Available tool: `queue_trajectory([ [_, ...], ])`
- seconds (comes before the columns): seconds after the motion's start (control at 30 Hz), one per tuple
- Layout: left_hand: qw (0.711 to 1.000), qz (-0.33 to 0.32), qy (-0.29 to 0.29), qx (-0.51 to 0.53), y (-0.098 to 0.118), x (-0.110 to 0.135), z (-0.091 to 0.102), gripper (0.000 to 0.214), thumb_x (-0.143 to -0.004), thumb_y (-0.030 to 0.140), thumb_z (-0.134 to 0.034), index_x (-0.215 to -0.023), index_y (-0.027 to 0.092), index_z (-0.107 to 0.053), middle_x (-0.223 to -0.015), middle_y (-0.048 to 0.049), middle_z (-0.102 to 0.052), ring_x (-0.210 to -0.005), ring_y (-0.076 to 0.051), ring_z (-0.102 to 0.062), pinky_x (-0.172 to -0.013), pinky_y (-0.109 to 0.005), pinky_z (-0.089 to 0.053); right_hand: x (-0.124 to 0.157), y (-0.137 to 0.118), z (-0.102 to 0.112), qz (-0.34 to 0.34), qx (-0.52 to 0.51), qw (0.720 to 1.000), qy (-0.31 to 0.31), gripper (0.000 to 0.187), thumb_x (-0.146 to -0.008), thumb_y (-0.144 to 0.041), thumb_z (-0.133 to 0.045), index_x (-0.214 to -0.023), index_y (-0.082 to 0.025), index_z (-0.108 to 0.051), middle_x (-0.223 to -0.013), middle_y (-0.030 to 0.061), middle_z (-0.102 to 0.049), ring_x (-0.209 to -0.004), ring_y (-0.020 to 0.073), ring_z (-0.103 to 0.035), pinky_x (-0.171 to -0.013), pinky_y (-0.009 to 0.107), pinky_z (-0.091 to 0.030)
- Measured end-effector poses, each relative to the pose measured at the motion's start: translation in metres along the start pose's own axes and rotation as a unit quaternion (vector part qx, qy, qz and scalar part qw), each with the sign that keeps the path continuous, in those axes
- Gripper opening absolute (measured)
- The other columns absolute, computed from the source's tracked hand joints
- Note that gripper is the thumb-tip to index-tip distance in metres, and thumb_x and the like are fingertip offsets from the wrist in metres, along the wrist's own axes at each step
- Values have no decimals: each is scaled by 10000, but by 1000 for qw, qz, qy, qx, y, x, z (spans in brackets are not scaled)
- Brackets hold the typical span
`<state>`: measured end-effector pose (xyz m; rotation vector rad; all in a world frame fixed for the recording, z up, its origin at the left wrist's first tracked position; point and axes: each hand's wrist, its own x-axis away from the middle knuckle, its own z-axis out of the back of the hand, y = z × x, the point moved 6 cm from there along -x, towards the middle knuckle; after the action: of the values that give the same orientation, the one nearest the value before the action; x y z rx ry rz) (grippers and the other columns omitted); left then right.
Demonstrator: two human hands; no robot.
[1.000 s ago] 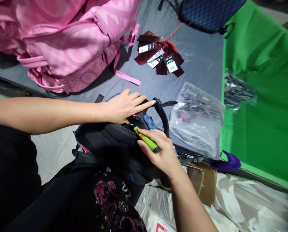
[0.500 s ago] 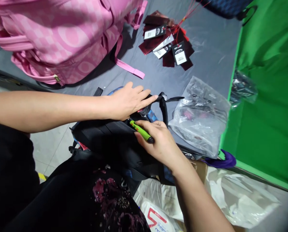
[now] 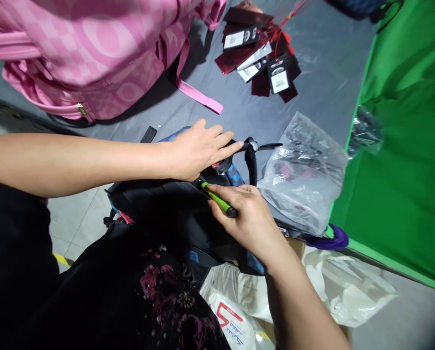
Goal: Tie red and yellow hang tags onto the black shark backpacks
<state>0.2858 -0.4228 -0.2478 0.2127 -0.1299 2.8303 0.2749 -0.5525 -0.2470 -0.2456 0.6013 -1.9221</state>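
Observation:
A black backpack [image 3: 159, 209] with blue checkered trim lies at the table's near edge, against my body. My left hand [image 3: 199, 148] rests on its top with fingers stretched out, pressing near the black carry handle [image 3: 252, 158]. My right hand [image 3: 248, 218] is closed around a green pen-like tool [image 3: 217, 200], whose tip points into the seam of the backpack just under my left hand.
A large pink backpack [image 3: 93, 53] fills the far left of the grey table [image 3: 312, 78]. Dark red hang tags [image 3: 261, 63] lie behind. A clear plastic bag [image 3: 304, 170] sits to the right, beside green cloth [image 3: 403, 146]. White plastic bags [image 3: 341, 287] lie below.
The view has drifted, so everything sits slightly higher and further right in frame. Both hands keep the same hold on the black backpack and the green tool.

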Motion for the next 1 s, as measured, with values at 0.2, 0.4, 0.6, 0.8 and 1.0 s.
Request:
queue_trajectory([
  [0.2,1000,6,10,-1,-1,0,-4,908,-841,321,-574,-1593,298,-65,-1613,-75,-274,-1350,-371,-363,-1048,-490,-346,1,-2,-2,-40,5,998,38,206,-929,-223,-600,-1104,-182,-700,-1043,60,-765,-905,224,-723,-877,404,-450],
  [0.4,999,6,18,26,-1,1,-3,883,-845,345,-574,-1591,299,-105,-1600,-76,-288,-1372,-404,-334,-1052,-514,-336,6,-4,-4,-74,-12,994,76,215,-940,-260,-577,-1085,-178,-713,-1068,67,-759,-986,242,-713,-903,412,-488],
  [0.6,999,11,-3,45,-2,1,-3,909,-835,362,-585,-1589,321,-79,-1613,-64,-268,-1382,-414,-306,-1063,-528,-321,7,-4,-7,-130,-34,986,95,222,-929,-293,-576,-1052,-199,-735,-1030,57,-767,-930,244,-723,-893,411,-520],
  [0.8,999,0,14,40,-1,3,-2,879,-844,329,-551,-1592,286,-92,-1601,-84,-283,-1372,-397,-324,-1067,-516,-320,9,-6,-10,-147,-53,980,125,227,-928,-280,-569,-1054,-192,-736,-1034,60,-766,-924,240,-722,-881,397,-533],
  [1.0,999,4,6,32,0,3,-2,867,-848,319,-538,-1592,297,-95,-1611,-71,-275,-1377,-383,-321,-1078,-514,-312,8,-8,-10,-142,-55,980,127,224,-927,-279,-567,-1044,-190,-736,-1033,59,-766,-921,242,-723,-865,395,-534],
])
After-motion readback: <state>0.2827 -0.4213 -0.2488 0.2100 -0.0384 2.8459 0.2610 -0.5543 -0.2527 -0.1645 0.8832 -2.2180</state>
